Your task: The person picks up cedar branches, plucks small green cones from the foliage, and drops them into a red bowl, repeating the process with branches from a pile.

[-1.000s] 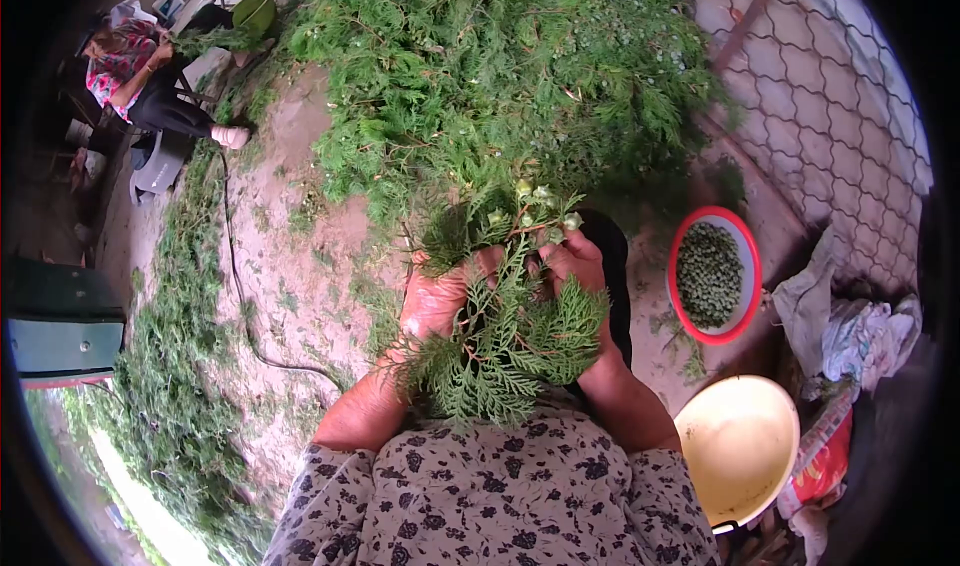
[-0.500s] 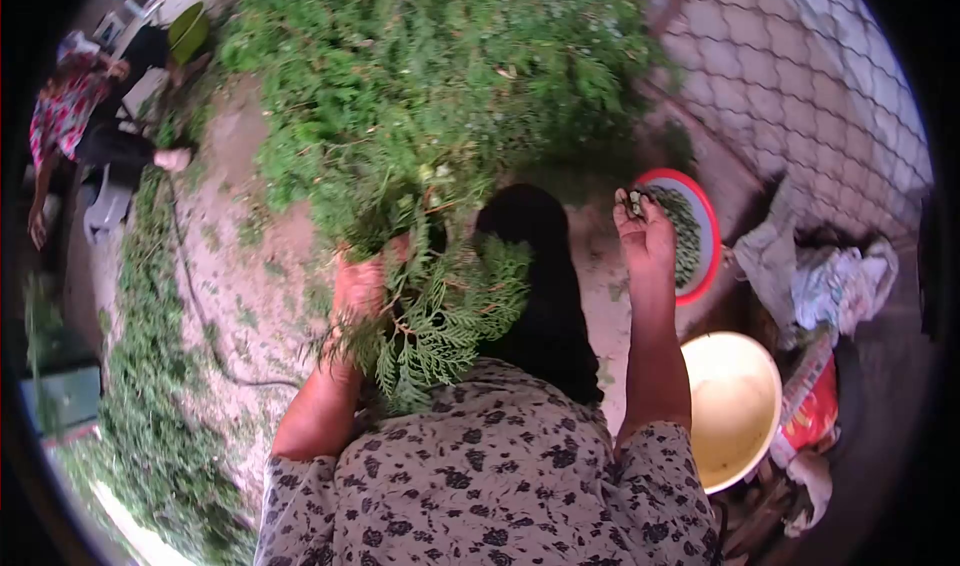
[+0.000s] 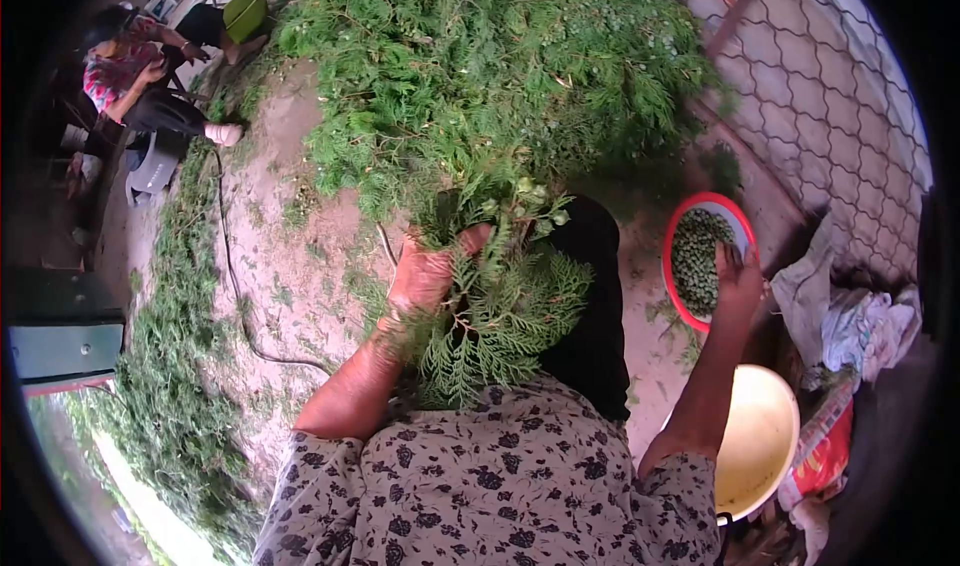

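Note:
My left hand (image 3: 423, 278) is closed around a green arborvitae branch (image 3: 502, 331), whose flat, scaly sprays hang over my lap. Pale green cones (image 3: 528, 201) show at the branch's upper end. Over at the right, my right hand (image 3: 740, 278) reaches over a red-rimmed basin (image 3: 671, 284), fingers apart and pointing inward. Small green cones (image 3: 694, 262) fill much of that basin. I see nothing held between the right fingers, though their tips are dark and small.
A large heap of cut branches (image 3: 490, 76) lies in front of me. A cream basin (image 3: 755, 446) stands right of my body, near crumpled sacks (image 3: 860, 316). Another person (image 3: 140, 76) sits at the far left by a green bucket (image 3: 245, 13). A dark hose (image 3: 232, 276) crosses the ground.
My right hand has gone from holding a few cones in its raised fingers to reaching over the red-rimmed basin, fingers spread. The left hand keeps its branch. The view has shifted.

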Action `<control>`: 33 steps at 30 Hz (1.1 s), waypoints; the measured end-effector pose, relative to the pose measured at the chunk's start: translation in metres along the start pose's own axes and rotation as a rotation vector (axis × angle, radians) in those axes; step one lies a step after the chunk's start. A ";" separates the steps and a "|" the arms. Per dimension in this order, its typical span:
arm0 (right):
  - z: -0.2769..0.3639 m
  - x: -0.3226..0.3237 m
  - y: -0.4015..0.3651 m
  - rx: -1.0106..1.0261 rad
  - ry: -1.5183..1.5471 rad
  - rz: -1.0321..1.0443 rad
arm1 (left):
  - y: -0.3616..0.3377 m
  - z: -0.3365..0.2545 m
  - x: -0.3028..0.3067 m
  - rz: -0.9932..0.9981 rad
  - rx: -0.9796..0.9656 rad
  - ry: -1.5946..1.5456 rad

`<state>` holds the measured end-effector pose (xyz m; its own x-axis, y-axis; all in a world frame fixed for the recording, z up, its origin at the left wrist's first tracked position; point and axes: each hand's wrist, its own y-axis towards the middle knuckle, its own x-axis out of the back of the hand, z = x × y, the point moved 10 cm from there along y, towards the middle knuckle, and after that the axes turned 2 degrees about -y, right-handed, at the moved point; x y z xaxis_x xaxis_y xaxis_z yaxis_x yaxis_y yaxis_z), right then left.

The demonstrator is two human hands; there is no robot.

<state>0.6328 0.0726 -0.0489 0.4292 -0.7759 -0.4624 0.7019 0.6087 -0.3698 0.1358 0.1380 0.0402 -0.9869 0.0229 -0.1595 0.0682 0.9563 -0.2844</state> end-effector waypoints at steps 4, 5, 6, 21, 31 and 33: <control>-0.004 -0.181 -0.157 0.255 -0.451 0.512 | -0.003 -0.005 -0.006 -0.025 -0.028 -0.002; -0.023 -0.207 -0.186 0.213 -0.522 0.664 | -0.001 0.001 -0.005 -0.020 -0.007 0.055; -0.040 -0.225 -0.213 0.227 -0.657 0.777 | 0.000 0.003 -0.004 -0.014 0.011 0.110; -0.129 -0.257 -0.254 -0.083 -0.565 0.963 | -0.011 -0.003 -0.003 0.076 -0.067 0.025; -0.134 -0.253 -0.273 -0.431 -0.315 0.882 | -0.014 -0.012 0.001 0.066 0.094 -0.199; -0.136 -0.252 -0.262 -0.509 -0.125 0.762 | -0.015 -0.013 0.008 0.027 0.071 -0.257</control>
<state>0.2638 0.1315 0.0548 0.7515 -0.1299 -0.6468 -0.1169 0.9387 -0.3242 0.1252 0.1273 0.0557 -0.9157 -0.0351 -0.4002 0.1130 0.9334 -0.3405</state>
